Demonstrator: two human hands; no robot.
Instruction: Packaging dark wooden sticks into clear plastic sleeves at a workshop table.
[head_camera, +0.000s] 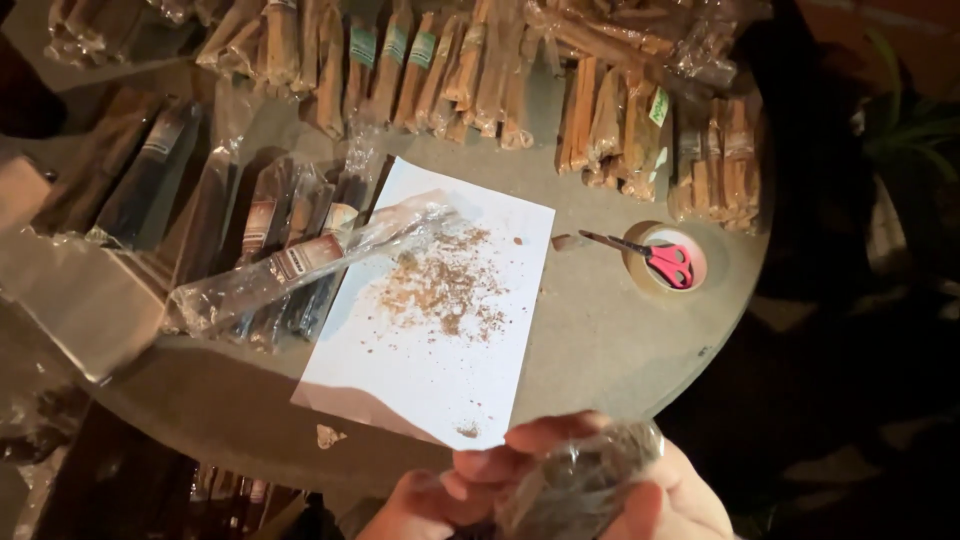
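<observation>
Hands are seen at the bottom edge of the head view, just off the near rim of the round grey table (620, 350). A crumpled clear plastic bag (575, 485) is held between them, below the table's edge. The right hand (660, 495) is closed around the bag's right side, with the fingers curled over its top. The left hand (425, 505) is pinched shut on the bag's left side. On the table, a white paper sheet (420, 375) strewn with brown crumbs (445, 285) is laid out, with a long clear-wrapped packet of dark sticks (300, 262) resting across its upper left corner. Red-handled scissors (650, 255) are set on a roll of tape (640, 272), well apart from the hands.
</observation>
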